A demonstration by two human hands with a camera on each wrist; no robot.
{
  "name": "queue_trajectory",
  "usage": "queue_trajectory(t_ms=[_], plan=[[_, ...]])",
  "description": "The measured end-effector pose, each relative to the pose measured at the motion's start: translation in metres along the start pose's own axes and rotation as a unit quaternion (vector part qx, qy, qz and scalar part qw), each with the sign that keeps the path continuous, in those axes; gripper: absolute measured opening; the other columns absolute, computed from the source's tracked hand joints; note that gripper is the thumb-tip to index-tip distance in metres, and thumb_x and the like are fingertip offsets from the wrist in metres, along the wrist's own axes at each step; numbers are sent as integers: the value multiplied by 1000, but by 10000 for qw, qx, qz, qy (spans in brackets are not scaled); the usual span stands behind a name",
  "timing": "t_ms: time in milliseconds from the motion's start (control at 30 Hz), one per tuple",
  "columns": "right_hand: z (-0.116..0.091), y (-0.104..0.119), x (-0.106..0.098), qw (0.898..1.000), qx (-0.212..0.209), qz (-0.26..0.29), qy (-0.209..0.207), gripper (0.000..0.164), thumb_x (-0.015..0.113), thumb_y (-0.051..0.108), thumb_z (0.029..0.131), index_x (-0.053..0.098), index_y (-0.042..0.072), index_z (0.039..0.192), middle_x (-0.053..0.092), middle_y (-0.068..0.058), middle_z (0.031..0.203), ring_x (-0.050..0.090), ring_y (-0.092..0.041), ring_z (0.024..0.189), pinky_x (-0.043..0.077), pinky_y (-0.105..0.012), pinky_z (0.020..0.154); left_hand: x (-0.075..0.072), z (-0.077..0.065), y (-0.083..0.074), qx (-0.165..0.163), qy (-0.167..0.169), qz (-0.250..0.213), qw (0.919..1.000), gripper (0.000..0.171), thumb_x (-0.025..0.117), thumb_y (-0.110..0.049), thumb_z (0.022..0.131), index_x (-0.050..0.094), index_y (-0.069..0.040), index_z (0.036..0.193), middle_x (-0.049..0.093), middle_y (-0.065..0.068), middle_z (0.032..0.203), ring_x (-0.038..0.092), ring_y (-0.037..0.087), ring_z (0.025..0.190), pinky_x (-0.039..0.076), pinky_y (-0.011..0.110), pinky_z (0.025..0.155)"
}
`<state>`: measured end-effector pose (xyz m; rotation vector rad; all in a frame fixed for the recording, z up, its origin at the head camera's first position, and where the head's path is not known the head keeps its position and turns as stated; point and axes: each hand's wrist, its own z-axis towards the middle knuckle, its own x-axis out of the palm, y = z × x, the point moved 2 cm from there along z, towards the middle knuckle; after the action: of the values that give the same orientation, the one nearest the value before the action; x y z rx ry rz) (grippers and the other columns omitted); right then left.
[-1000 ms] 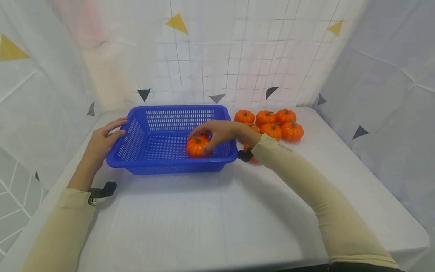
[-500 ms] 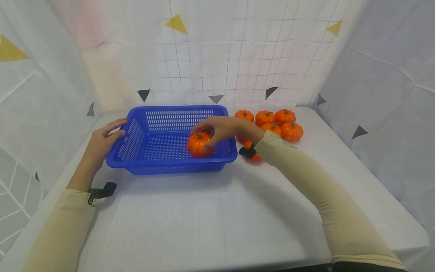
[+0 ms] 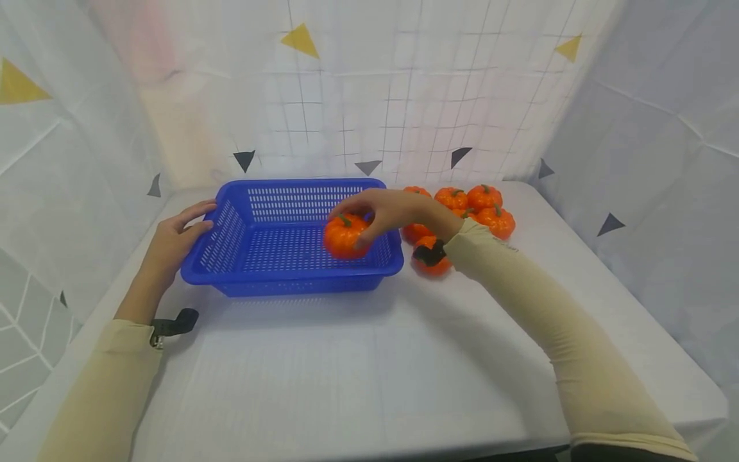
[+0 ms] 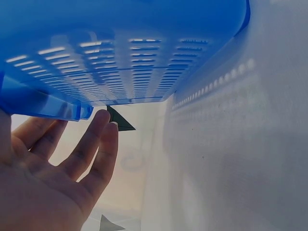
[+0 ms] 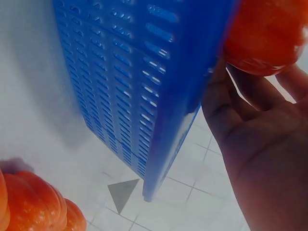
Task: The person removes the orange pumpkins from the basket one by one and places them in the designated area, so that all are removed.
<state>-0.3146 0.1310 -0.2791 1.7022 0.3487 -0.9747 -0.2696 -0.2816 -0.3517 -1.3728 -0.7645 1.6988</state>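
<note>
A small orange pumpkin with a green stem is gripped by my right hand, thumb on the near side and fingers on the far side. It is held up inside the right part of a blue perforated plastic basket. In the right wrist view, the pumpkin shows beside the basket's rim. My left hand touches the basket's left rim with loosely extended fingers. The left wrist view has that hand just below the rim, its fingers not curled round it.
Several more orange pumpkins sit in a cluster on the white table, right of the basket. One pumpkin lies nearest, partly behind the right wrist camera. White patterned sheets stand behind and at both sides.
My right hand has raised the pumpkin from low in the basket, upward and slightly to the right. The left hand and the basket have stayed in place.
</note>
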Motion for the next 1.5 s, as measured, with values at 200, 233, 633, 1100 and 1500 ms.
queue_trajectory(t_ms=[200, 233, 633, 1100, 1500], plan=[[-10, 1, -5, 9999, -57, 67, -88, 63, 80, 24, 88, 60, 14, 147, 61, 2, 137, 53, -20, 122, 49, -41, 102, 1, 0, -2, 51, -40, 0, 10000, 52, 56, -35, 109, 52, -10, 154, 40, 8, 163, 36, 38, 148, 33, 59, 116], [-12, 0, -6, 9999, -26, 136, -92, 64, 80, 24, 88, 59, 13, 147, 60, 1, 137, 53, -20, 124, 49, -42, 103, 1, 0, -2, 66, -42, -5, 10000, 52, 56, -35, 109, 52, -10, 154, 40, 9, 163, 36, 38, 148, 32, 58, 117], [-34, -5, -9, 9980, 437, 347, -312, 69, 81, 29, 87, 56, 17, 150, 60, 0, 137, 51, -21, 127, 48, -45, 104, 4, 0, -1, 36, 37, -37, 10000, 52, 56, -35, 109, 51, -10, 154, 40, 8, 163, 35, 37, 149, 31, 61, 117], [-65, -7, -22, 9955, 541, 295, -720, 59, 79, 27, 88, 61, 25, 144, 63, 3, 133, 59, -23, 113, 54, -48, 91, 2, 1, -2, 15, 20, 76, 10000, 53, 55, -37, 109, 50, -12, 156, 39, 7, 164, 35, 38, 149, 32, 60, 117], [-88, -4, -29, 9895, 904, 525, -996, 56, 81, 32, 88, 62, 30, 141, 67, 1, 128, 57, -22, 120, 48, -48, 100, 0, 0, 4, 38, 3, 96, 9999, 52, 55, -35, 109, 50, -13, 156, 38, 9, 165, 36, 41, 148, 32, 62, 116]])
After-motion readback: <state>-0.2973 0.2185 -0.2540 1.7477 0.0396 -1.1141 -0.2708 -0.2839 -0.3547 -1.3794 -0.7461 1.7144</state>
